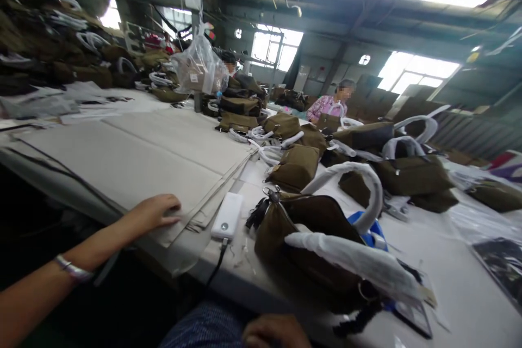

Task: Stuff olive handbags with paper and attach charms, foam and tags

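My left hand (pixel 161 211) is over the near edge of a stack of large pale sheets (pixel 163 144), thumb and fingers apart, with nothing seen between them. At the bottom edge of the view, my right hand (pixel 277 330) is partly cut off beside my lap, and its fingertips are hidden. Closest to that hand is an olive-brown handbag (pixel 281 250), unzipped at the top, its two handles wrapped in white. Between the sheets and the bag lies a white power bank (pixel 227 216) with a black cable (pixel 220 263) plugged in.
Several more olive bags (pixel 296 166) with wrapped handles crowd the table's middle and right. A blue round object (pixel 369 228) is behind the near bag, and a phone-like device (pixel 411 318) beside it. A clear plastic bag (pixel 202 65) hangs from a post. Across the table is a person (pixel 326 106).
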`<act>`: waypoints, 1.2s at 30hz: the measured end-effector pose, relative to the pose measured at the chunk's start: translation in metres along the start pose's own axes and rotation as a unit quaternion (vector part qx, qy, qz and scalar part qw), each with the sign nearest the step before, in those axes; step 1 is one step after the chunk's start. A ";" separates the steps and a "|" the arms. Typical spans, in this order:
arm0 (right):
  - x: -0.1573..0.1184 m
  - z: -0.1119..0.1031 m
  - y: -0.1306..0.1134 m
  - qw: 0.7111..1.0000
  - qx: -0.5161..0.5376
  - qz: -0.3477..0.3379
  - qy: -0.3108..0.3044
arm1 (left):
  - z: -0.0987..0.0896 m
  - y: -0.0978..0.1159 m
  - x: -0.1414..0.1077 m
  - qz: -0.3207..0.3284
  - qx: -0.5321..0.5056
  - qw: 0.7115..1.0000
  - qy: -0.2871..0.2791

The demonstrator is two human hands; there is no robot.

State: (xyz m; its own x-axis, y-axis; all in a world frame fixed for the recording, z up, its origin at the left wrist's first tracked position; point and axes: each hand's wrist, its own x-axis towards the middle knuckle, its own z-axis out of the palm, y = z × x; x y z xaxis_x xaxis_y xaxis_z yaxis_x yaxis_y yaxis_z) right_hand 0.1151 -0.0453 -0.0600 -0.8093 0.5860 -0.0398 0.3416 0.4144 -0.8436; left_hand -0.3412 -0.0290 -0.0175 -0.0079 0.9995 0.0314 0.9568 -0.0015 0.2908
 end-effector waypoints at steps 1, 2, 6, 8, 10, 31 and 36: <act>0.012 0.009 -0.004 0.999 0.036 -0.014 -0.010 | -0.002 0.004 -0.001 0.001 0.004 1.000 -0.003; 0.024 0.015 -0.009 0.997 0.067 -0.024 -0.018 | -0.003 0.006 -0.002 0.002 0.009 1.000 -0.005; 0.058 0.018 -0.037 0.994 0.102 -0.025 -0.034 | -0.005 0.012 -0.008 -0.004 0.024 1.000 -0.003; 0.066 0.016 -0.045 0.993 0.109 -0.029 -0.046 | -0.006 0.014 -0.010 -0.009 0.027 1.000 0.000; 0.070 0.015 -0.046 0.991 0.120 -0.032 -0.053 | -0.006 0.015 -0.009 -0.017 0.028 0.999 0.004; 0.136 0.020 -0.051 0.942 0.331 -0.038 0.032 | -0.020 -0.020 0.008 -0.137 -0.175 0.973 0.055; 0.181 0.033 -0.059 0.871 0.488 0.003 0.057 | -0.024 -0.022 0.010 -0.165 -0.156 0.958 0.174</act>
State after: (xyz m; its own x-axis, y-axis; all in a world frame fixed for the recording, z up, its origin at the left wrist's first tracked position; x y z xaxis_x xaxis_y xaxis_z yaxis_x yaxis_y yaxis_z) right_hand -0.0674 0.0132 -0.0348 -0.7375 0.6743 -0.0390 -0.2679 -0.3451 -0.8995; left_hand -0.3690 -0.0200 -0.0005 -0.4424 0.8765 0.1896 0.7528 0.2481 0.6096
